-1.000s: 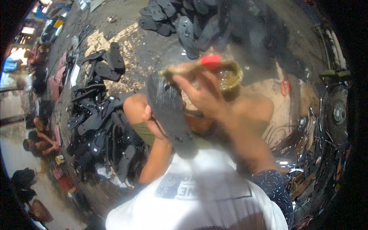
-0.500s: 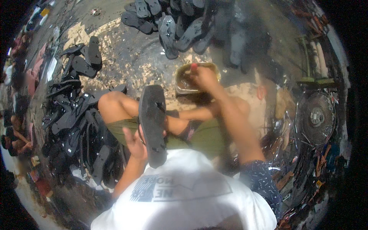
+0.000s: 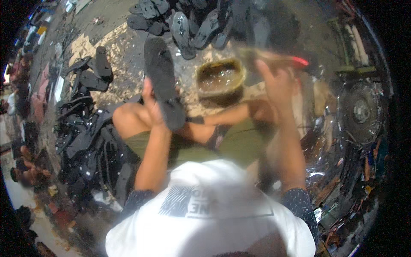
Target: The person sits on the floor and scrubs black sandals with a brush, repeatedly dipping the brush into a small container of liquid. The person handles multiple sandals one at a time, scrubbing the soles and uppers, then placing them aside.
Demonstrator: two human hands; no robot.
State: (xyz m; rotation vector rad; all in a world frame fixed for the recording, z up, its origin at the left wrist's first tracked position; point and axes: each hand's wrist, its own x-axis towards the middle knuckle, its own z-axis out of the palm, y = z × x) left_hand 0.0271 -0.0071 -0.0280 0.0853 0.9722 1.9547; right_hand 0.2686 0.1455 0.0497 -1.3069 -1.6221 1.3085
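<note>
My left hand (image 3: 153,100) grips a black flip-flop (image 3: 163,81), held tilted above my crossed legs with its flat sole facing up. Some of my fingers are hidden behind it. Off to the right, my right hand (image 3: 278,81) is closed around a brush-like tool (image 3: 295,61), smeared by motion, with a red end and a pale brownish end. Between the two hands a yellowish, roughly rectangular tub (image 3: 220,95) sits on the floor, holding glossy brownish liquid. The tool is apart from both the tub and the flip-flop.
Black flip-flops (image 3: 79,143) lie heaped on the left. More black soles (image 3: 182,34) are piled at the far side. A round fan (image 3: 359,112) stands on the right amid scraps. Other people's limbs (image 3: 32,169) show at the left edge.
My right hand has lifted the tool out of the tub and swung it right. My left hand has carried the flip-flop away from my body, up toward the far side.
</note>
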